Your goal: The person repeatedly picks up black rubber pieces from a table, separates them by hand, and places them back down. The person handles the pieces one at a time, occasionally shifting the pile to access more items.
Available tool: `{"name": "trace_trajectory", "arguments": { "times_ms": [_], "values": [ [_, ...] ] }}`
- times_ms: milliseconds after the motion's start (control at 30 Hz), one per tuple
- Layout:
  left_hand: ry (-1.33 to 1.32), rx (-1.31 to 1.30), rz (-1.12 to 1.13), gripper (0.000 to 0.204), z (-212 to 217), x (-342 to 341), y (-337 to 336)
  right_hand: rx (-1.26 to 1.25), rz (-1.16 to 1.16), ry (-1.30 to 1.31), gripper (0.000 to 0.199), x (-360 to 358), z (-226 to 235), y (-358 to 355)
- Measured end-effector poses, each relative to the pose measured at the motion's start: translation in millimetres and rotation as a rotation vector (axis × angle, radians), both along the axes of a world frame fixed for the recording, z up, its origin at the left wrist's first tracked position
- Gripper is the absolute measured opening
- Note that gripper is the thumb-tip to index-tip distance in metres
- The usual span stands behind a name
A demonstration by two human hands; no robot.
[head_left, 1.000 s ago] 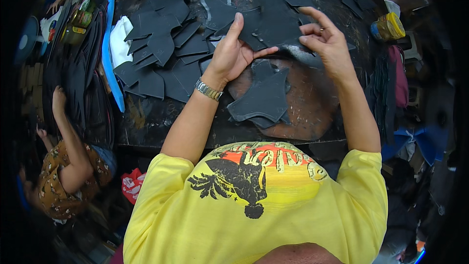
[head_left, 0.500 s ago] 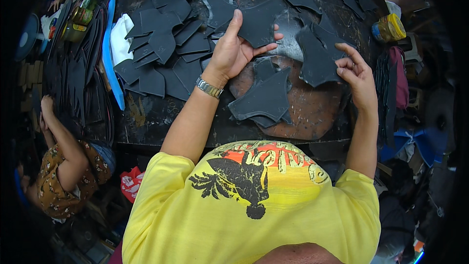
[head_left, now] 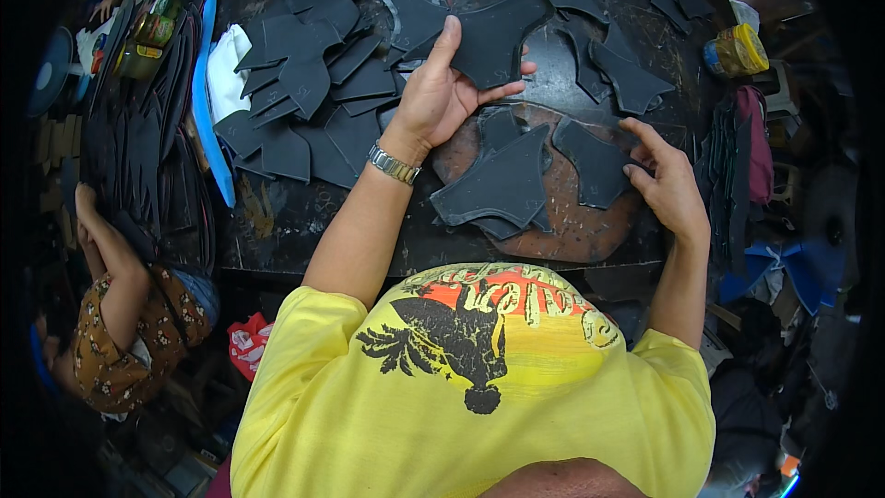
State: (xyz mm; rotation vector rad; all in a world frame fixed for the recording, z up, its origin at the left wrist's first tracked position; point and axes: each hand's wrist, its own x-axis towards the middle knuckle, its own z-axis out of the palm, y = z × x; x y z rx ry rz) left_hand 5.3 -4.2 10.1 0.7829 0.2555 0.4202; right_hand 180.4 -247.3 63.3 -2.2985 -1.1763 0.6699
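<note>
In my left hand (head_left: 444, 92) I hold a black flat cut-out piece (head_left: 501, 37), with the thumb on top and the fingers beneath it. My right hand (head_left: 666, 180) pinches the right edge of another curved black piece (head_left: 591, 166) between thumb and fingers. That piece is over the round reddish-brown board (head_left: 590, 238) in front of me. To its left, a small pile of black pieces (head_left: 498, 180) covers part of the board. Just beyond my right hand, more dark pieces (head_left: 631, 72) lie on the table.
Overlapping black cut-outs (head_left: 304, 65) spread across the left of the dark table (head_left: 277, 244), beside a white cloth (head_left: 228, 76) and a blue strip (head_left: 207, 83). A yellow-lidded jar (head_left: 736, 50) stands at the right edge. Another person (head_left: 138, 314) sits at the lower left.
My right hand has moved nearer and lower, bringing its black piece from beyond the board to over it. My left hand stays nearly in place, its piece tilted slightly differently.
</note>
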Motion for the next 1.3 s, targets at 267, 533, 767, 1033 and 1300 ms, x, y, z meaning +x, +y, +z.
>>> {"name": "trace_trajectory", "arguments": {
  "times_ms": [267,533,767,1033,1300],
  "values": [
    [0.024,0.031,-0.058,0.049,1,-3,1,-0.050,0.042,-0.010,0.056,1,-1,5],
    [0.104,0.029,-0.018,0.042,-1,-4,2,0.581,-0.216,0.510,0.038,22,2,14],
    [0.150,0.066,-0.002,0.046,1,-2,-1,0.769,-0.175,0.473,0.036,5,0,48],
    [0.306,0.163,0.057,0.053,11,-8,-11,0.771,-0.110,0.395,0.034,-6,-4,83],
    [0.478,0.412,0.191,0.030,20,-9,-13,0.755,-0.004,0.075,0.042,-15,-8,122]
  ]
}}
